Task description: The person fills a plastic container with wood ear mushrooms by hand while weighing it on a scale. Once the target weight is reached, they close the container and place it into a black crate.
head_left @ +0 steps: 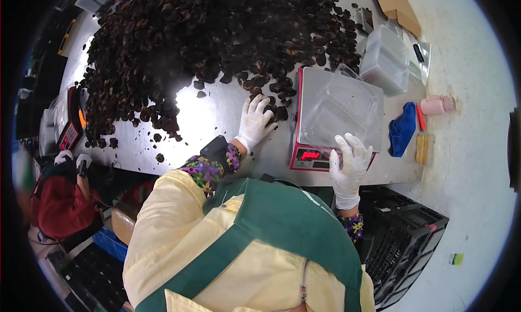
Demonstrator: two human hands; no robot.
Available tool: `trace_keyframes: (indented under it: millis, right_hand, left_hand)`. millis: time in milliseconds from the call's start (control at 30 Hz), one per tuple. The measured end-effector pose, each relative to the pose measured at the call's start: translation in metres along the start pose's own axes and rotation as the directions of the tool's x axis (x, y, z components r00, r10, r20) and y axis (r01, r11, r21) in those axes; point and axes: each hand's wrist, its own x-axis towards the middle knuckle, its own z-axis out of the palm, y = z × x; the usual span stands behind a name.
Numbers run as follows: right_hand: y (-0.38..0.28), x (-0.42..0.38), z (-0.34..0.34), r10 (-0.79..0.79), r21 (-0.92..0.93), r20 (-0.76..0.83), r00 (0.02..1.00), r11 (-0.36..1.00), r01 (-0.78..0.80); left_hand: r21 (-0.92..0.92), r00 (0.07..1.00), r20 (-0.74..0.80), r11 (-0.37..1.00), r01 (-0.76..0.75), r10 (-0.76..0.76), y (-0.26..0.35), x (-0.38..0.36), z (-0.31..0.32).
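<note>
Dark brown dried pieces, looking like mushrooms or fungus [217, 29], lie in a big heap on the metal table [217, 108]. At the heap's near edge, my left hand [255, 121], in a white glove, touches a few dark pieces with its fingertips; what lies under the fingers is partly hidden. My right hand [349, 162], also gloved, is held with fingers spread over the front right edge of a red scale [298, 155] and is holding nothing. A clear plastic tray [334, 114] rests on the scale, whose display reads 0.002.
Stacked clear containers [384, 59], a blue cloth [402, 130], a pink bottle [437, 105] and a cardboard box [397, 10] are on the right. Black crates [404, 236] stand below the table. Another person in red [62, 206] is at the left, near a second scale [69, 127].
</note>
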Motion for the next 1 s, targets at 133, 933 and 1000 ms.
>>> trace_keyframes:
  millis: [133,933,1000]
  right_hand:
    - [-0.023,0.011,-0.007,-0.043,0.216,-0.047,0.998,0.975,0.052]
    - [-0.062,0.040,0.030,-0.114,0.794,0.605,0.788,0.171,-0.584]
    - [-0.060,0.040,0.029,-0.125,0.817,0.568,0.814,0.208,-0.538]
  left_hand:
    - [-0.072,0.989,-0.126,0.995,0.062,-0.071,0.012,-0.006,-0.019]
    - [-0.873,0.876,0.155,0.351,0.338,-0.457,0.089,-0.035,-0.152]
    - [-0.828,0.882,0.200,0.408,0.385,-0.426,0.088,-0.034,-0.153]
